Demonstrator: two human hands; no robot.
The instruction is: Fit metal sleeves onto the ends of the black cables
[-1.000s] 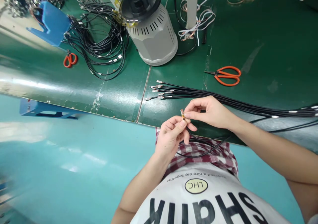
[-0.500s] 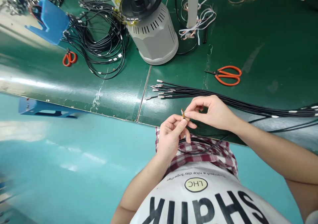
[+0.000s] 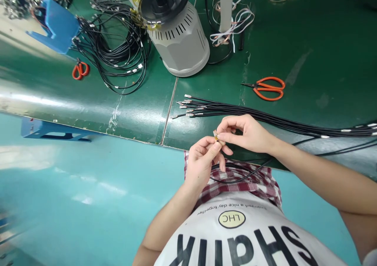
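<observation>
Near the table's front edge, my left hand [image 3: 202, 158] pinches a small cable end [image 3: 215, 134] between thumb and forefinger. It looks like a metallic connector with a bit of yellowish material on it. From the right, my right hand [image 3: 244, 131] has its thumb and fingers closed on the same piece. The fingertips partly cover it. Below the hands, a black cable [image 3: 235, 181] loops over my lap. Just beyond them lies a bundle of black cables [image 3: 235, 109] with silvery connector ends pointing left.
Orange-handled scissors [image 3: 269, 88] lie beyond the bundle, and a smaller orange pair [image 3: 80, 69] at left. A grey machine [image 3: 185, 42] stands at the back. Coiled black cables [image 3: 118, 57], a blue holder [image 3: 60, 26] and white strips [image 3: 243, 20] are also on the green table [image 3: 324, 61].
The connector end has turned slightly between my fingers and shows a broader silvery face. Both hands keep their pinch in nearly the same place. The whole view has shifted a little.
</observation>
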